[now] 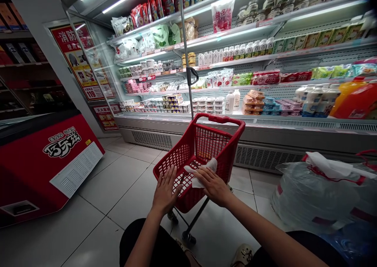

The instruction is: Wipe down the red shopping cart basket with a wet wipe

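Two hands [165, 189] [213, 186], one cloth [206, 168], one cart [224, 120].

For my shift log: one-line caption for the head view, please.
Left hand rests on a red shopping cart while the right hand presses a white cloth on its rim, before a lit display shelf.

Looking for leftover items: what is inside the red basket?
Nothing shows inside the red basket; its mesh walls look bare. The right hand and white cloth cover the near rim, and the left hand covers the near wall.
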Tool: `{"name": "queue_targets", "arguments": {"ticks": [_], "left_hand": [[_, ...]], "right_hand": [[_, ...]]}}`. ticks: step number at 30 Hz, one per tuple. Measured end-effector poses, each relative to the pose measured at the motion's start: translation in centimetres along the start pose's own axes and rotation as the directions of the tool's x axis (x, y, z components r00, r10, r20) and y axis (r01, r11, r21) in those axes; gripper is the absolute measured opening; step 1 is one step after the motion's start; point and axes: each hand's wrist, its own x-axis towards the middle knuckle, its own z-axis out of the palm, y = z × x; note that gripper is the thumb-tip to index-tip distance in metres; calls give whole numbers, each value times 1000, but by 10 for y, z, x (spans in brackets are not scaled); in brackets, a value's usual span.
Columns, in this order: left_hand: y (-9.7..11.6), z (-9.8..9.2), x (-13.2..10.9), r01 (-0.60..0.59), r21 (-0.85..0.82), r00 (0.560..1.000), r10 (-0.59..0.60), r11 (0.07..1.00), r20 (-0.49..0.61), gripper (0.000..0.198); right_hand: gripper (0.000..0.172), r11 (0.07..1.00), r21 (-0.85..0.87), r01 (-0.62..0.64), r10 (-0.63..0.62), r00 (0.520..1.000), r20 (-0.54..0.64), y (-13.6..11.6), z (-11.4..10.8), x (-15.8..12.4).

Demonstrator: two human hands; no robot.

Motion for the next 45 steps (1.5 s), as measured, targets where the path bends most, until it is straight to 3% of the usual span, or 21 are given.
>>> {"name": "queue_targets", "arguments": {"ticks": [5,8,11,14,16,19,22,25,29,33,35,39,43,45], "left_hand": [[18,9,5,-65,-59,997,67,996,43,62],[18,6,10,-75,-80,993,82,994,86,56],[13,1,14,-79,-102,992,88,992,92,59],[13,-1,16,-58,-116,993,70,992,100,60],[21,3,18,-50,-119,993,62,992,99,59],[47,16,23,-62,-121,997,67,991,36,62],[80,31,29,-83,-117,997,82,990,-14,73],[99,34,32,-52,-95,998,48,994,-51,81],[93,25,32,-109,-76,992,104,991,-70,81],[78,19,35,-131,-106,990,124,986,-67,77],[76,20,37,-135,-115,990,128,984,-67,76],[79,21,39,-121,-116,991,113,986,-78,76],[78,19,37,-125,-102,990,118,987,-79,75],[74,19,36,-142,-91,988,136,986,-69,74]], "right_hand": [[91,995,-83,60,-57,998,31,7,1,1],[88,989,-145,42,-42,999,9,39,-9,-10],[82,975,-217,-54,44,998,-50,80,-28,-26],[82,955,-261,-139,123,989,-77,97,-39,-38],[86,944,-264,-199,176,978,-109,88,-36,-39],[90,943,-234,-238,211,968,-136,52,-20,-34],[91,964,-203,-173,153,982,-108,21,-9,-28],[88,974,-205,-93,80,994,-69,20,-14,-29],[86,962,-259,-86,76,996,-49,66,-41,-41],[81,907,-363,-215,190,976,-103,125,-76,-55],[80,872,-403,-279,243,960,-139,143,-87,-59],[81,842,-415,-344,284,938,-200,135,-82,-57],[81,898,-375,-231,200,972,-121,108,-67,-56],[80,918,-361,-164,150,986,-68,108,-71,-59]]}}
